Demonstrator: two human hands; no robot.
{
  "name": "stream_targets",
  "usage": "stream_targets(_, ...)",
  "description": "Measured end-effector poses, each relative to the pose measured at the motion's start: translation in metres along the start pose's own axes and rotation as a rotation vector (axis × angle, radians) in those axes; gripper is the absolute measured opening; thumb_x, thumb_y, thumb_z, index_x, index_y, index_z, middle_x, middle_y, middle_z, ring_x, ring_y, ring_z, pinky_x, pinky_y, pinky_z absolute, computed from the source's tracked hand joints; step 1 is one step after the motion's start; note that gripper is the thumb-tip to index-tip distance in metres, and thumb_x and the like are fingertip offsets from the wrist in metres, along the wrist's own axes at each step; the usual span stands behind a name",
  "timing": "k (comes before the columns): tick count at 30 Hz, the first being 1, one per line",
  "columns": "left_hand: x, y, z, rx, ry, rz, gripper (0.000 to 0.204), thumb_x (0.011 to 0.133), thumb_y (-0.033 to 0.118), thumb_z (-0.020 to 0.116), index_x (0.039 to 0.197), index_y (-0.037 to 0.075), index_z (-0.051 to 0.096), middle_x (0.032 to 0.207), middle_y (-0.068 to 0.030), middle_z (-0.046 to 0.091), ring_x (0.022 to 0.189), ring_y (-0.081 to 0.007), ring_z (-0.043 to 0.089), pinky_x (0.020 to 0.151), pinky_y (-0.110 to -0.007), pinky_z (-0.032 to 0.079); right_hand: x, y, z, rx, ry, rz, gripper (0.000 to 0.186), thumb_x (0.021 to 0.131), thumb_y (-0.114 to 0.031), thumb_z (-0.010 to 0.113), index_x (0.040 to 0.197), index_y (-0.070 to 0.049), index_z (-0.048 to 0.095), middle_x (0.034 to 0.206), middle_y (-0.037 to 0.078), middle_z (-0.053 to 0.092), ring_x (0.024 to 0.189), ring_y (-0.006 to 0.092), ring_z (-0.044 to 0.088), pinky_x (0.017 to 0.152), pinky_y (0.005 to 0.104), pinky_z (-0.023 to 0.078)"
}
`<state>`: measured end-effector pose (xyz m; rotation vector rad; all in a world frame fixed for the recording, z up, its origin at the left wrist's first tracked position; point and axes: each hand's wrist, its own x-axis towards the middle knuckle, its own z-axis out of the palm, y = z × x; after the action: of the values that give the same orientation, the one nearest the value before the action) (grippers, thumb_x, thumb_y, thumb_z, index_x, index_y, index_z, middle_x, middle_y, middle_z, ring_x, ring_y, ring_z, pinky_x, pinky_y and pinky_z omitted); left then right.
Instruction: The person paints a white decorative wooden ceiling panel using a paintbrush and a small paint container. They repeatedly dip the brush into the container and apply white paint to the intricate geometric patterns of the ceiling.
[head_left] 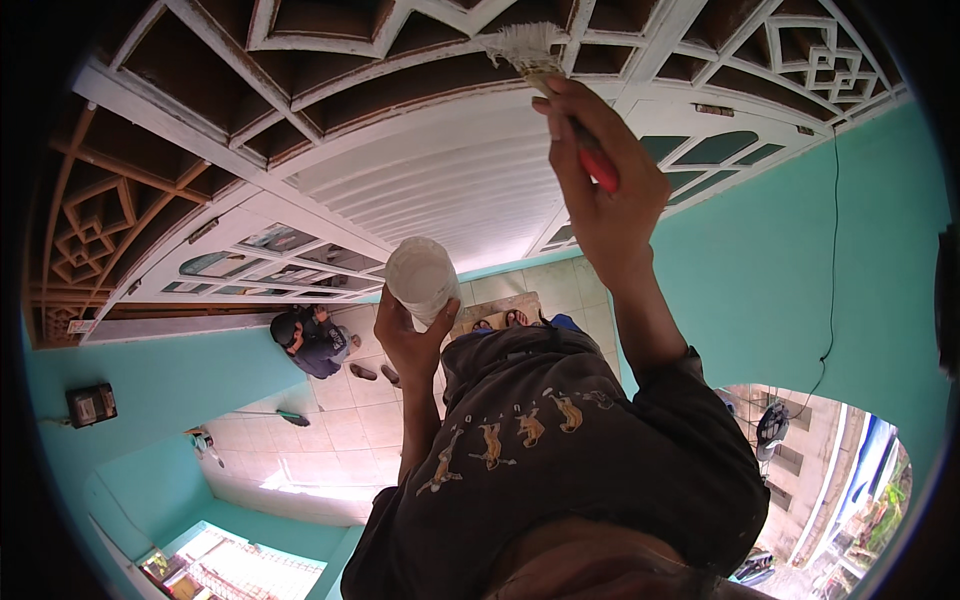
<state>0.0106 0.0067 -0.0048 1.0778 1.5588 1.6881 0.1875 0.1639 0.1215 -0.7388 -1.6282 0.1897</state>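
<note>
Right grip point(615, 205) was closed on brush point(540, 76), left grip point(410, 342) round cup point(414, 264). Risks were drips from raised bristles point(526, 42), spillage if cup tipped.

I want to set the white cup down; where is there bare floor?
For the white cup, the tiled floor looks bare between the green broom and the dark slippers, with a smaller patch between the board and the right-hand teal wall. It is crowded around the other person and where the feet stand on the board.
</note>
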Motion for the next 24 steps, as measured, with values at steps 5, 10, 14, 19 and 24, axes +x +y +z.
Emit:
stream_targets(5, 0.000, 0.000, 0.002, -0.050, 0.001, 0.011, 0.066, 0.070, 0.002, 0.083, 0.128, -0.006, 0.053, 0.115, -0.0135, 0.063, 0.108, -0.0215, 0.060, 0.097, -0.036, 0.047, 0.001, 0.001, -0.010, 0.491, 0.108, 0.092, 0.021, 0.099, -0.005, 0.054, 0.113, 0.009, 0.060, 0.102, 0.018, 0.072, 0.087, 0.0262, 0.073, 0.077, 0.0308, 0.057)
stream_targets(10, 0.001, 0.000, 0.000, -0.010, 0.011, -0.003, 0.066, 0.069, 0.002, 0.082, 0.128, -0.006, 0.053, 0.116, -0.0135, 0.063, 0.108, -0.0216, 0.060, 0.097, -0.035, 0.047, 0.010, 0.018, -0.015, 0.555, 0.202, 0.303, 0.029, 0.103, -0.015, 0.049, 0.111, 0.011, 0.057, 0.109, 0.027, 0.067, 0.088, 0.0294, 0.072, 0.084, 0.0347, 0.056)
stream_targets(14, 0.002, 0.000, 0.001, -0.037, 0.022, 0.004, 0.066, 0.069, 0.003, 0.083, 0.128, -0.006, 0.053, 0.116, -0.0137, 0.063, 0.108, -0.0216, 0.060, 0.097, -0.035, 0.047, 0.011, 0.027, -0.022, 0.621, 0.242, 0.295, 0.024, 0.101, -0.013, 0.052, 0.111, 0.009, 0.056, 0.109, 0.025, 0.067, 0.077, 0.0255, 0.071, 0.077, 0.0327, 0.057)
stream_targets(19, 0.003, -0.005, -0.002, -0.029, 0.041, -0.005, 0.065, 0.069, 0.003, 0.083, 0.127, -0.006, 0.053, 0.115, -0.0136, 0.064, 0.108, -0.0215, 0.061, 0.096, -0.035, 0.047, 0.011, 0.025, -0.040, 0.473, 0.201, 0.191, 0.016, 0.098, -0.006, 0.054, 0.107, 0.007, 0.056, 0.105, 0.020, 0.069, 0.068, 0.0199, 0.068, 0.071, 0.0286, 0.057)
stream_targets(24, 0.007, -0.002, 0.000, -0.023, 0.027, 0.005, 0.065, 0.070, 0.003, 0.083, 0.127, -0.006, 0.054, 0.114, -0.0135, 0.064, 0.107, -0.0215, 0.061, 0.096, -0.035, 0.048, 0.017, 0.025, -0.043, 0.388, 0.194, 0.204, 0.009, 0.097, -0.002, 0.055, 0.103, 0.004, 0.055, 0.099, 0.020, 0.069, 0.069, 0.0212, 0.069, 0.070, 0.0299, 0.057)
